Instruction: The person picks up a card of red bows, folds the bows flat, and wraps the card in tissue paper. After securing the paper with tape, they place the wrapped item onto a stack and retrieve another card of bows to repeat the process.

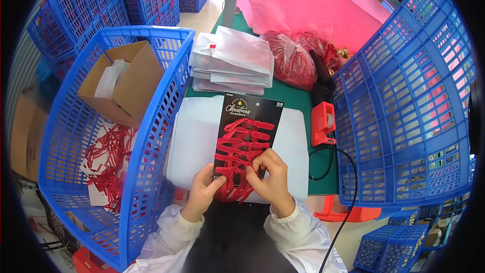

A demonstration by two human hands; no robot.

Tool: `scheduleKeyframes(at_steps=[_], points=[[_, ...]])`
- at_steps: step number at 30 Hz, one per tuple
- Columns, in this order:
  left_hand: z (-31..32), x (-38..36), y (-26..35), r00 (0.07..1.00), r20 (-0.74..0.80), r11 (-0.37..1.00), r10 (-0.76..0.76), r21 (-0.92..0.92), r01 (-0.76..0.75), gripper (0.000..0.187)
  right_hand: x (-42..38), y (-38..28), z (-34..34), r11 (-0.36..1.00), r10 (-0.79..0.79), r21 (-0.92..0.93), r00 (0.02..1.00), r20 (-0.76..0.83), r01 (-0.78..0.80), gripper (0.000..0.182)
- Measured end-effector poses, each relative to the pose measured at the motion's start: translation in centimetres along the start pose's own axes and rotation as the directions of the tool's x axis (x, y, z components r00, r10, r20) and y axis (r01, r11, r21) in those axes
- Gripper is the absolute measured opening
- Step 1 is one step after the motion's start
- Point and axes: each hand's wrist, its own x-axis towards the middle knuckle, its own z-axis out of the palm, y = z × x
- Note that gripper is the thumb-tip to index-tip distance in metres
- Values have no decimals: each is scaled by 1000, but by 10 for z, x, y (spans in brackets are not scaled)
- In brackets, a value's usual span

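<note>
Ribbon card [248, 134] pinched at bottom edge by both hands.
Long axis runs 12–6 o'clock; left hand [203, 190] grips 7 o'clock corner, right hand [269, 178] nearer ribbons [241, 154], fingers clenched on loops.

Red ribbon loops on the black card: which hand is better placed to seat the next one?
Probably the right hand: its fingertips already pinch the red ribbon loops, while the left hand steadies the black card.

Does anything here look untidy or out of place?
Mostly tidy. The stack of clear bags is uneven, with the top bags turned askew. In the left basket, loose red ribbons lie tangled beside a tilted cardboard box.
</note>
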Motion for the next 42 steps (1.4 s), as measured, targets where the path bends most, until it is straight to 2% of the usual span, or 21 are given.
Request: scheduleKeyframes(at_steps=[4, 7, 10, 13, 14, 17, 21, 24, 27, 30, 31, 33, 34, 36, 39, 42], points=[[-3, 0, -3, 1000, -7, 1000, -14, -10, 14, 24, 1, -4, -8, 990, 124, 66, 992, -31, -122, 21], [-3, 0, -4, 1000, -9, 1000, -18, -20, 18, 25, -5, 4, -9, 980, 136, 146, 991, -16, -132, 22], [-4, 0, -4, 999, -17, 999, -30, -40, 29, 25, -8, 8, -8, 946, 302, 152, 949, -90, -286, 20], [-4, 1, -2, 998, -57, 995, -29, -92, 24, 27, -12, 20, 0, 907, 363, 331, 879, -309, -259, 20], [-3, 1, -1, 997, -76, 993, -28, -115, 19, 28, -16, 17, -1, 871, 411, 398, 871, -268, -289, 13], [2, 3, 3, 994, -105, 983, -25, -186, 5, 30, -30, 24, 4, 949, 243, 241, 958, -150, -203, 9], [6, 3, 3, 993, -115, 981, -18, -192, -4, 30, -48, 33, 19, 945, 273, 229, 948, -164, -233, 14], [5, 2, -1, 992, -127, 981, -9, -194, -16, 29, -52, 27, 29, 902, 366, 306, 915, -169, -305, 12], [8, 1, -4, 989, -151, 974, 4, -224, -38, 29, -54, 20, 30, 918, 312, 295, 942, -125, -265, 17], [13, 0, -5, 983, -184, 967, 27, -244, -73, 28, -54, 17, 32, 966, 234, 164, 943, -238, -199, 33], [15, 0, -5, 981, -192, 965, 35, -250, -84, 28, -52, 12, 35, 894, 339, 390, 903, -265, -221, 35], [20, -2, -4, 975, -213, 959, 60, -260, -116, 28, -48, -4, 44, 613, 543, 768, 805, -238, -187, 40], [23, -3, -3, 971, -225, 955, 77, -263, -136, 29, -46, -9, 41, 497, 581, 824, 809, -83, -272, 39], [30, -4, -5, 964, -247, 951, 103, -259, -168, 29, -45, -15, 35, 245, 591, 860, 772, 234, -448, 38], [36, -5, -10, 954, -267, 952, 138, -230, -202, 29, -62, -8, 45, 45, 599, 826, 677, 427, -561, 40], [39, -8, -15, 944, -277, 959, 182, -162, -232, 29, -62, -16, 54, 159, 675, 813, 663, 324, -559, 39]])
